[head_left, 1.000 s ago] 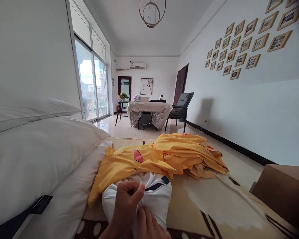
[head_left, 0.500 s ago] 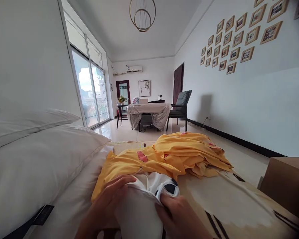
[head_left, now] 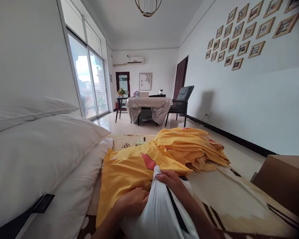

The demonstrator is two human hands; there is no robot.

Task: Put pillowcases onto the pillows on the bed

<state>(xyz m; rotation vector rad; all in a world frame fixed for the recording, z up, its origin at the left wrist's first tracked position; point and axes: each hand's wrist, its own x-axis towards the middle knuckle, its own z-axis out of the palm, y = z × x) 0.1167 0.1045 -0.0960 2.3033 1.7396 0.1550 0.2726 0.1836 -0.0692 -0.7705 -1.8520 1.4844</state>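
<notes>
A white pillow [head_left: 154,215] with black trim stands bunched at the front middle, its corner pulled up to a narrow peak. My right hand [head_left: 173,182] is closed round that peak from the right. Against the pillow's left side my left hand [head_left: 133,202] is curled shut, its fingertips hidden, so what it grips cannot be made out. Just beyond both hands lies a yellow pillowcase [head_left: 124,166] with a red print, spread flat on the bed. A heap of rumpled yellow cloth [head_left: 189,146] adjoins it at the right.
White pillows [head_left: 52,149] are stacked at the left, a black label [head_left: 43,203] on one edge. The bed has a beige patterned cover [head_left: 229,202]. A cardboard box [head_left: 284,186] stands at the right. Farther off are a covered table [head_left: 149,103] and a black chair [head_left: 183,103].
My right hand has raised the white pillow's corner into a peak. My left hand has gone from lying over the white fabric to a curled grip beside it. The view has tilted down slightly.
</notes>
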